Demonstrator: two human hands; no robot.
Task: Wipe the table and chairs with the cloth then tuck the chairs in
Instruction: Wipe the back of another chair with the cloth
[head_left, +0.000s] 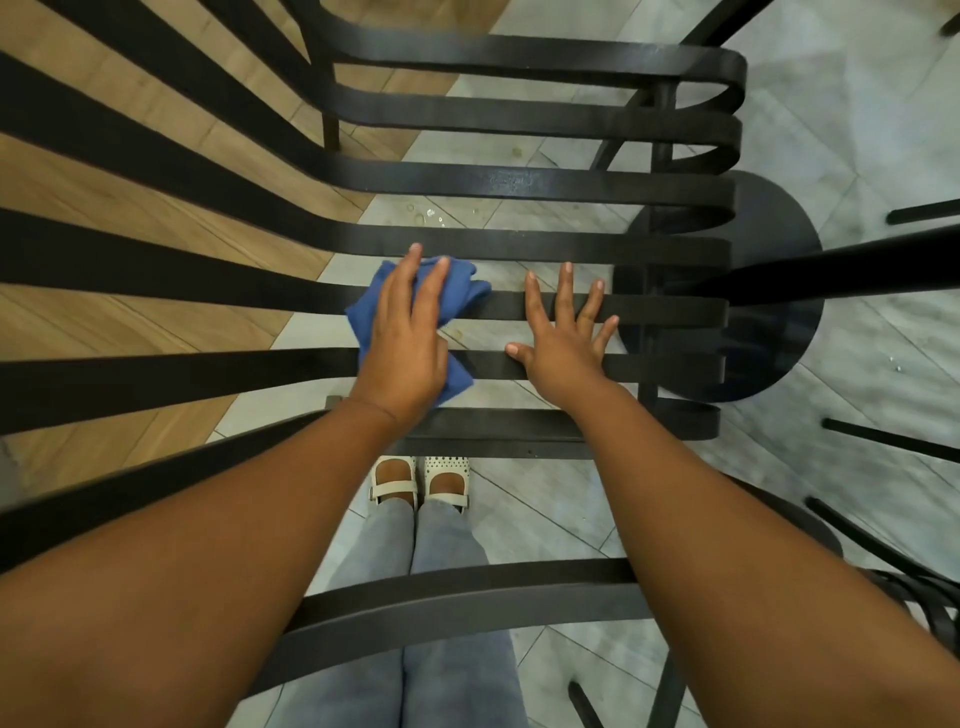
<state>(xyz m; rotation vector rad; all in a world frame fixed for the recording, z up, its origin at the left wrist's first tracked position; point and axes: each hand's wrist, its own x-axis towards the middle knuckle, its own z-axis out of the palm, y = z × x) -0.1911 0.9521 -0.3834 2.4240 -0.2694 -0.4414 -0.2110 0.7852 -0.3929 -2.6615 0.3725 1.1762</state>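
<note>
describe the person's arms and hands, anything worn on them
Both forearms are bare up to the frame edge, with no sleeves in view. The left hand and right hand show no gloves, rings, watch or bracelet. Fingernails look short and unpainted.

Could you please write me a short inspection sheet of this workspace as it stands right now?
Surface: black slatted chair seat, floor visible through the gaps.
Job's things: blue cloth crumpled on the slats.
Clutter: water droplets on the floor tiles below.
Grippers: left hand presses the cloth with straight fingers; right hand rests flat, spread on the slats.
Cables: nothing seen.
Surroundings: round black table base, grey tiles, wood flooring.
</note>
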